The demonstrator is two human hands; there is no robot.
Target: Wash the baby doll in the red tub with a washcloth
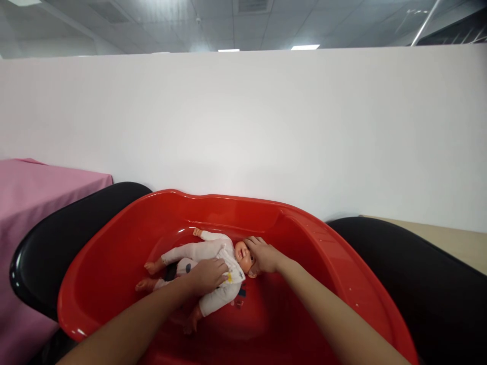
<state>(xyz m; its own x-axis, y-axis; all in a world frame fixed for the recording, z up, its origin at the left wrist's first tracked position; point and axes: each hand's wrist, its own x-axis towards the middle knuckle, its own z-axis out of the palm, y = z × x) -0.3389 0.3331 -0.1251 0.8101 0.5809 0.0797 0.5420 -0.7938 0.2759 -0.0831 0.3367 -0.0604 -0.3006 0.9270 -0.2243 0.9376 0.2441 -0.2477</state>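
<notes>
A baby doll (205,249) in white clothes lies on its back in a red baby bathtub (300,230), with its head to the right and its feet to the left. On its chest, my left hand (210,276) has its fingers bent against the white doll's top (235,271), which has a small yellow mark. Across the doll's forehead rest the stretched fingers of my right hand (264,255); they cover the top of its head. One doll arm reaches toward the far wall of the tub, the other toward me.
Black chair-like shapes stand left (49,243) and right (403,263) of the tub. A pink cloth (34,197) covers a surface at far left. Behind the tub rises a white partition (243,121). A pale wooden surface (452,241) shows at right.
</notes>
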